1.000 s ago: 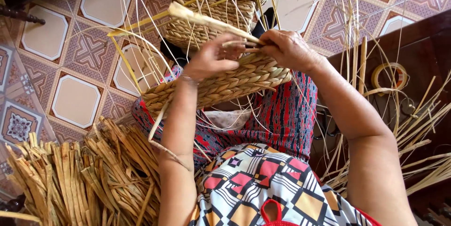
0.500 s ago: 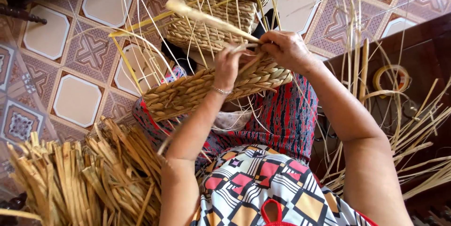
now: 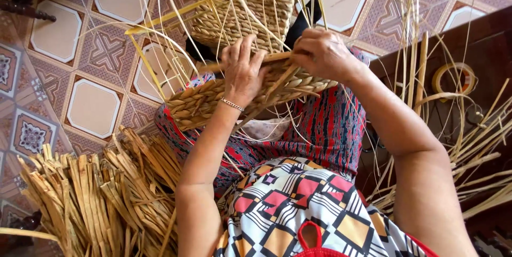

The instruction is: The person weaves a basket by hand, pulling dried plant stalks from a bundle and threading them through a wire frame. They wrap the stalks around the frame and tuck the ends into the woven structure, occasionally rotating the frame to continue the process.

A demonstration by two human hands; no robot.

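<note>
Item: woven basket [image 3: 250, 97], unfinished, braided fibre wall, centre of the frame, resting across the person's lap over a red patterned skirt [image 3: 320, 134].

Left hand [image 3: 242, 73]: laid over the basket's upper edge, fingers spread and pressed flat against the braid; grip open, pinching nothing that showed.

Right hand [image 3: 325, 54]: just right of the left, fingers curled together around a pale flat stick [image 3: 277, 57] that ran along the rim; grip closed on it.

Loose thin strands [image 3: 224, 1]: rose from the weave toward the top of the frame, crossing a second woven piece [image 3: 245, 11] that lay on the tiled floor [image 3: 96, 107].

Bundle of dried flat strips [image 3: 96, 198]: lower left, well apart from both hands.

Coiled cane [image 3: 453, 78] and more strips: right edge, on a dark surface.

Risk noted: the upright strands stood unsecured and crowded; a slip of the stick could probably have snapped one or loosened the last row, since only the flat left hand steadied the braid.
</note>
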